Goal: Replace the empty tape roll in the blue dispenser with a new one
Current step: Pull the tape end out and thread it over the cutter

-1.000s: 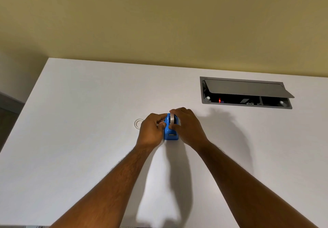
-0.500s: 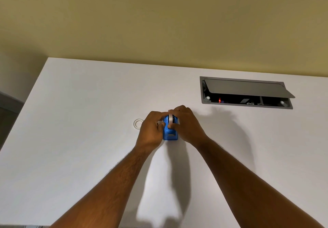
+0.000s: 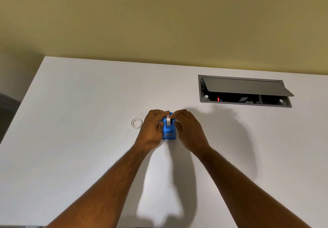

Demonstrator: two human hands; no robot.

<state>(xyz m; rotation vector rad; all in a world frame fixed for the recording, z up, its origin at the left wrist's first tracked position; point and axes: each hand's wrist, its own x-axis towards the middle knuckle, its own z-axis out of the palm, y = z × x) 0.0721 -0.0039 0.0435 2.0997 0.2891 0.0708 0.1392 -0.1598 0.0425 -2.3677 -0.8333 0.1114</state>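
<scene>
From my head camera, the dispenser [image 3: 169, 130] stands on the table [image 3: 71, 156] between my hands, long axis running straight away from me. My left hand [image 3: 152, 130] is curled against its left side; my right hand [image 3: 188, 130] pinches the new roll [image 3: 167, 120] at the top, seating it. The empty core [image 3: 136, 123] lies just left, apart.

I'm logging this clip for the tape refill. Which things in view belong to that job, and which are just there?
Part of the job:
blue dispenser
white tape roll seated in it
empty ring on the table
left hand, right hand

Just there:
open cable hatch
white table
</scene>
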